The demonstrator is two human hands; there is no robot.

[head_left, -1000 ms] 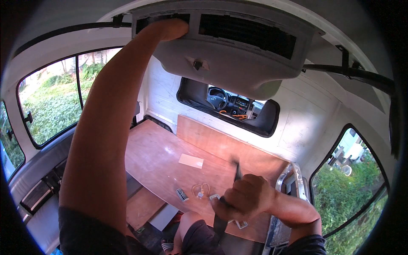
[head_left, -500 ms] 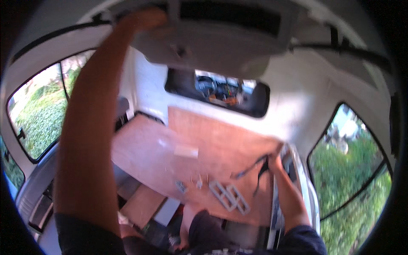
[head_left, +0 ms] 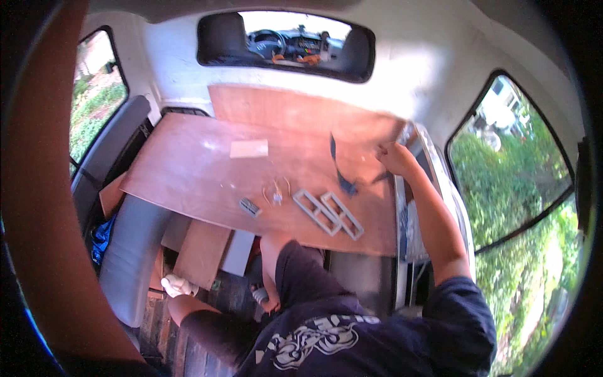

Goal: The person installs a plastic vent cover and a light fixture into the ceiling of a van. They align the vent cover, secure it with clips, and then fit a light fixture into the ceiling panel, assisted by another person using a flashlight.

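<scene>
1. Nearest, the left arm [head_left: 47,213] rises along the picture's left side; the left hand lies out of view, so its grip cannot be told.
2. The right hand [head_left: 396,158] is over the wooden tabletop's [head_left: 182,160] right end, fingers curled; whether they pinch anything I cannot tell.
3. Two pale rectangular frames [head_left: 316,212] lie on the tabletop, with a remote control [head_left: 250,207] and a looped cable [head_left: 277,197] to their left.
4. Just left of that hand is a dark strip [head_left: 347,184], perhaps slightly above the wood; blur obscures this.
5. Farther off, a pale card [head_left: 249,149] lies flat before an upright wooden panel [head_left: 295,108].
</scene>
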